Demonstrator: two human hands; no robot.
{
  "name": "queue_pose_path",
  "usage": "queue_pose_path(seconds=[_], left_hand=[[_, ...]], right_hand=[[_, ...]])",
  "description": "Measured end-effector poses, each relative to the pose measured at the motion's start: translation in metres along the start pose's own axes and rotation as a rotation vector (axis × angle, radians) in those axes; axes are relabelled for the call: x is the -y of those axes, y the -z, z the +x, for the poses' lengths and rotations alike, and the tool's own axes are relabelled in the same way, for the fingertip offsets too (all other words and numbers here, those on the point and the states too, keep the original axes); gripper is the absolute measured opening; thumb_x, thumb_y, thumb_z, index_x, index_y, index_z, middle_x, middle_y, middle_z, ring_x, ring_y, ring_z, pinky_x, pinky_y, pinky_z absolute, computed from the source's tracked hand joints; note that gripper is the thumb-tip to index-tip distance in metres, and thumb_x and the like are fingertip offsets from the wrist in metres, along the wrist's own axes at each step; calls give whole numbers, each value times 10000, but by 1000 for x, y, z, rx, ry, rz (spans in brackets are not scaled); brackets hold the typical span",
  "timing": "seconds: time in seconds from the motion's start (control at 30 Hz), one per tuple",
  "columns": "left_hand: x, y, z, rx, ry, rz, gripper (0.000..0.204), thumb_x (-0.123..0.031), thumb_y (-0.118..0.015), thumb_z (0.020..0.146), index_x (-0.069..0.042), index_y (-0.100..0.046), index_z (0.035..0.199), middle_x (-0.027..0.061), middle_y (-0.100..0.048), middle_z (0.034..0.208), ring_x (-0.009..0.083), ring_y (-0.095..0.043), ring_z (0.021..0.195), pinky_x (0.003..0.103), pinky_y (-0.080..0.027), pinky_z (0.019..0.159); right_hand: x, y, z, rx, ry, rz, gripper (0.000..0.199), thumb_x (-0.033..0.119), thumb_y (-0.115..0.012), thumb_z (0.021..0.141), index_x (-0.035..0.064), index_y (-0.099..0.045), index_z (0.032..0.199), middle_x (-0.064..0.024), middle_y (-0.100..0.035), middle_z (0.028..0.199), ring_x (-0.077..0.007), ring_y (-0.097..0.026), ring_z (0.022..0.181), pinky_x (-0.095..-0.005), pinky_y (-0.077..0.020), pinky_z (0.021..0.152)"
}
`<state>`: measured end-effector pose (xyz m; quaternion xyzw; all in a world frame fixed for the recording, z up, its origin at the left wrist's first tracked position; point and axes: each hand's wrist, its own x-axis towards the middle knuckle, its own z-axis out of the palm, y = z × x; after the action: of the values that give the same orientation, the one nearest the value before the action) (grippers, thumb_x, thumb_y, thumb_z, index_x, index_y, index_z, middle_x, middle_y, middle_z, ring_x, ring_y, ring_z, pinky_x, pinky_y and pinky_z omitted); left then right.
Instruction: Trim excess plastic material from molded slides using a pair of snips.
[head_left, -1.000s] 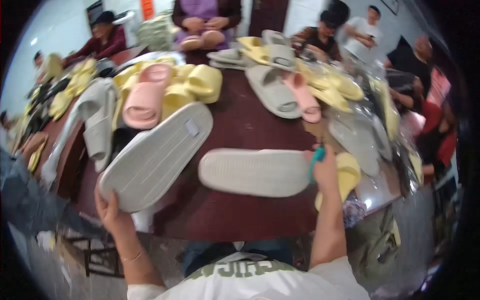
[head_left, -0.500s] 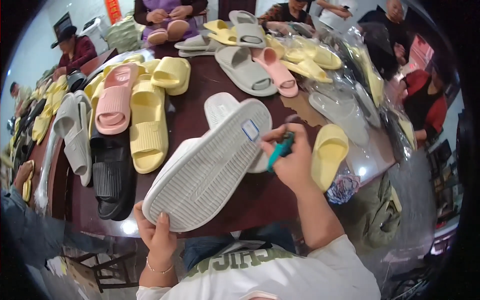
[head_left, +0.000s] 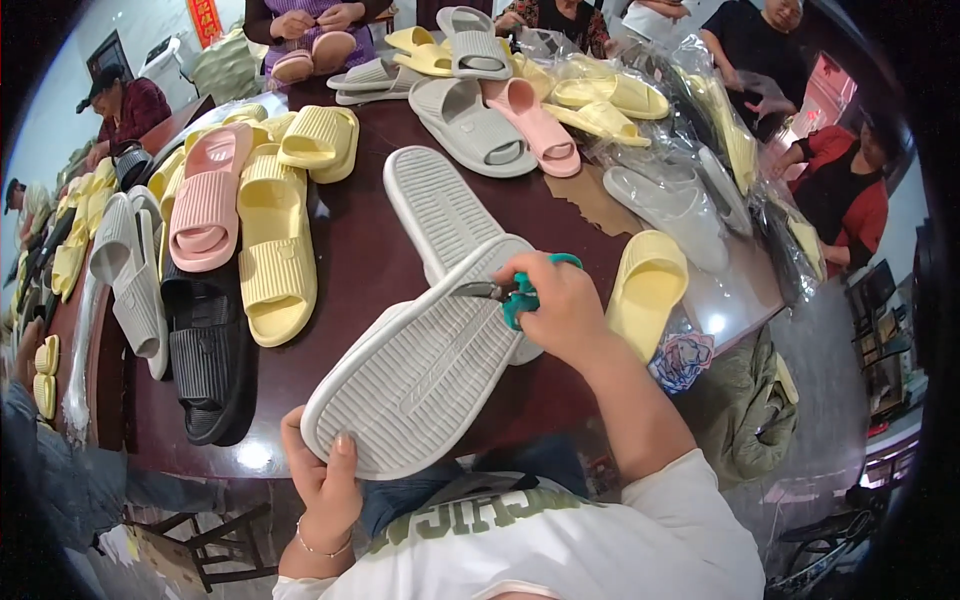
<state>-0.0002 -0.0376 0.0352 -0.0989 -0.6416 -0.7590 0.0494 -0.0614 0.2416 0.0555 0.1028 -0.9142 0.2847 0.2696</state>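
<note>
Trimming a grey slipper sole at frame centre.
Left hand (head_left: pixel 325 490) grips the grey slipper (head_left: pixel 425 370); right hand (head_left: pixel 560 305) holds green scissors (head_left: pixel 515 295) at its edge; next needs a steady snip.

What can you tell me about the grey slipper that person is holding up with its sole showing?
The grey slipper is a foam-like slide, turned sole up and tilted, its ribbed tread facing the camera. The left hand grips its near end below the table edge; the far end overlaps a second grey slipper lying sole up on the dark table. The right hand holds green-handled scissors at its upper edge.
</note>
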Motion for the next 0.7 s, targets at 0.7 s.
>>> queue_pose_path(seconds=[0.7], left_hand=[[-4,-8,-1,-8,74,31,349,-130,-505,866,18,-325,1126,76,-481,1007,85,-429,882,235,-355,805]], right_hand=[[-17,19,-14,204,143,-69,362,-43,-636,634,82,-511,950,-97,-637,871,-268,-623,726,-349,-481,618]])
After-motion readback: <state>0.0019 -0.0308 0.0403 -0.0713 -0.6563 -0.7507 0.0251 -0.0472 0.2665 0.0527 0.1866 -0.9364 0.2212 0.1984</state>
